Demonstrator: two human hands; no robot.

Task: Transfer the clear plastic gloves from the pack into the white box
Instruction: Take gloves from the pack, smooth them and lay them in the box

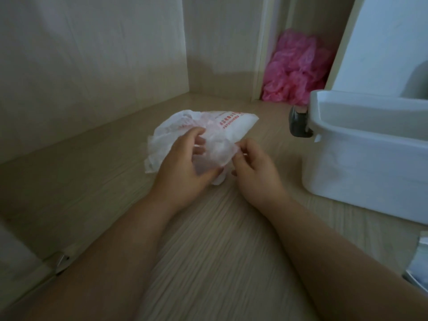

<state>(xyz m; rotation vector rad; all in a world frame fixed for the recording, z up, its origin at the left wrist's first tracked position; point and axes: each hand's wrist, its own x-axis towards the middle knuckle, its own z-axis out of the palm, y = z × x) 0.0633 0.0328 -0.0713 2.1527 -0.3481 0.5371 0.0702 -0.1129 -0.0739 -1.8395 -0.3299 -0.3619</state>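
We see the pack (234,122), a thin white plastic bag with red print, lying on the wooden surface (208,228). At its near end a crumpled bunch of clear gloves (215,149) bulges out, blurred and filmy. Our left hand (183,167) curls round the bunch, and our right hand (252,165) pinches its edge. The white box (361,163) stands apart to the right, open, with its lid raised behind it.
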